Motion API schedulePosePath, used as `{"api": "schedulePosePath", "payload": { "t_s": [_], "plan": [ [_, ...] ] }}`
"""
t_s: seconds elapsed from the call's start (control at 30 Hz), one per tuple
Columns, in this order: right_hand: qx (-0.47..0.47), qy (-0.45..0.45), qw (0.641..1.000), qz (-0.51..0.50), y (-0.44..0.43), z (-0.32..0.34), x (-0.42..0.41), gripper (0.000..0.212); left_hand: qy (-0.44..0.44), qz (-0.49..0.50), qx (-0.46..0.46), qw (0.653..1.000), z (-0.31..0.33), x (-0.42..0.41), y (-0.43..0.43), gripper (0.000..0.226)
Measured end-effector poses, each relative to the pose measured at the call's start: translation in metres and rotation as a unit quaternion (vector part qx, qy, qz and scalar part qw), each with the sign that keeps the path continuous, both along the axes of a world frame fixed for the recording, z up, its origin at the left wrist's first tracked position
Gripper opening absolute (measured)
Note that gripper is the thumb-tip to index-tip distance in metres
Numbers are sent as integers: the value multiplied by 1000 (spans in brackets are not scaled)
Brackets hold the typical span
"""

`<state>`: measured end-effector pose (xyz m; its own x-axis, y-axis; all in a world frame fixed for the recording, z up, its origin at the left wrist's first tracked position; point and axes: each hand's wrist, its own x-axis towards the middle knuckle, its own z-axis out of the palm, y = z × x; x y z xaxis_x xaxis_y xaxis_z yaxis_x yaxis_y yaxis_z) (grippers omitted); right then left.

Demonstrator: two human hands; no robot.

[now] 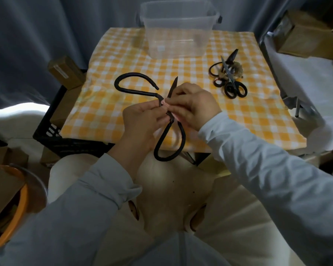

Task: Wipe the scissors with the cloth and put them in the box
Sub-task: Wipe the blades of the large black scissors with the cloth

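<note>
Seemingly heavy, rigid, sharp-tipped — I judged the scissors [132, 73] best held near the pivot, where the left hand [140, 120] gripped them over the table [258, 120]'s near edge, the right hand [194, 104] pinching the cloth [166, 104] against them.

Left hand [140, 120], right hand [194, 106]: close-set pinches.

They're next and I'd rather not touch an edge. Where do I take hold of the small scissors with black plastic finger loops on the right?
Grip the small black-handled scissors by their two plastic loops, coming from the near edge. The loops lie nearest the person, clear on the yellow checked tablecloth; the blades point away, across the other scissors.
</note>
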<state>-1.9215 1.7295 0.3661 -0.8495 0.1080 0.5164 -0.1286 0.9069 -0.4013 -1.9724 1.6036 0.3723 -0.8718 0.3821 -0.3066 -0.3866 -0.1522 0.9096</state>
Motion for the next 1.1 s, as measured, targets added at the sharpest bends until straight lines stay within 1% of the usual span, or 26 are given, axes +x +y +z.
{"api": "schedulePosePath", "payload": {
  "t_s": [0.1, 0.17, 0.23, 0.27, 0.3, 0.37, 0.4, 0.43, 0.47, 0.53, 0.6, 0.63, 0.67, 0.7, 0.73, 0.77, 0.8, 0.83, 0.87, 0.9, 0.93, 0.97, 1.0, 1.03, 1.07, 1.1],
  "plan": [
    [0, -16, 1000, 27, 6, 0, 2, 17, -26, -1, 7, 1000, -4, -1, -1, 17],
    [9, -29, 998, 54, 10, -2, 6, 15, -37, 11, 13, 999, -6, -2, -1, 17],
    [-1, -54, 996, 78, 12, -4, 10, 16, -11, 12, 9, 1000, -7, -4, -3, 15],
    [-33, -66, 994, 76, 13, -5, 12, 16, 11, 2, 2, 1000, -6, -5, -3, 14],
    [-99, -65, 992, 48, 13, -6, 12, 14, 31, -7, -4, 999, -5, -5, -2, 15],
    [-272, -16, 961, -39, 7, -6, 8, 10, 49, -12, -8, 999, -3, -6, -1, 18],
    [-305, 18, 950, -67, 4, -5, 5, 10, 48, -13, -5, 999, -2, -6, 0, 18],
    [-278, 42, 957, -78, 2, -7, 3, 11, 45, -16, -1, 999, -2, -5, 0, 15],
    [-229, 47, 970, -66, 1, -8, 2, 12, 43, -18, -3, 999, -2, -4, 0, 11],
    [-119, 32, 992, -16, 4, -10, 5, 15, 40, -14, -14, 999, -3, -3, 0, 10],
    [-14, 18, 999, 38, 13, -8, 7, 17, 53, 0, -24, 998, -3, -5, -3, 13],
    [32, 21, 998, 48, 18, -7, 10, 19, 69, 4, -26, 997, -1, -8, -4, 14],
    [21, 29, 998, 46, 18, -3, 12, 20, 93, 6, -26, 995, 2, -13, -4, 15],
    [-43, 39, 998, 32, 17, 3, 14, 17, 123, 7, -27, 992, 6, -17, -5, 14],
    [-168, 48, 985, -3, 14, 12, 16, 12, 160, 9, -33, 986, 11, -22, -5, 14],
    [-310, 51, 949, -28, 13, 22, 15, 8, 208, 14, -46, 977, 16, -26, -5, 14],
    [-413, 43, 908, -60, 11, 30, 15, 8, 269, 21, -70, 960, 20, -31, -4, 16],
    [-466, 31, 880, -85, 13, 36, 14, 10, 339, 26, -101, 935, 24, -35, -3, 20],
    [-474, 9, 873, -114, 17, 42, 12, 14, 411, 30, -133, 901, 27, -40, -1, 23],
    [-458, -31, 877, -143, 22, 46, 8, 21, 481, 32, -162, 861, 29, -44, 1, 24],
    [-437, -83, 880, -164, 26, 51, 7, 27, 550, 30, -185, 814, 29, -48, 3, 22],
    [-432, -136, 875, -172, 27, 55, 7, 34, 613, 23, -207, 762, 29, -53, 4, 20],
    [-472, -176, 850, -153, 26, 58, 6, 45, 663, 16, -229, 713, 28, -57, 6, 18],
    [-548, -201, 804, -118, 25, 61, 7, 59, 697, 9, -246, 673, 27, -61, 8, 17],
    [-616, -211, 755, -83, 22, 64, 10, 73, 721, 1, -258, 643, 25, -63, 9, 17],
    [-659, -214, 719, -54, 20, 65, 12, 80, 739, -7, -266, 619, 23, -64, 10, 16]
  ]
}}
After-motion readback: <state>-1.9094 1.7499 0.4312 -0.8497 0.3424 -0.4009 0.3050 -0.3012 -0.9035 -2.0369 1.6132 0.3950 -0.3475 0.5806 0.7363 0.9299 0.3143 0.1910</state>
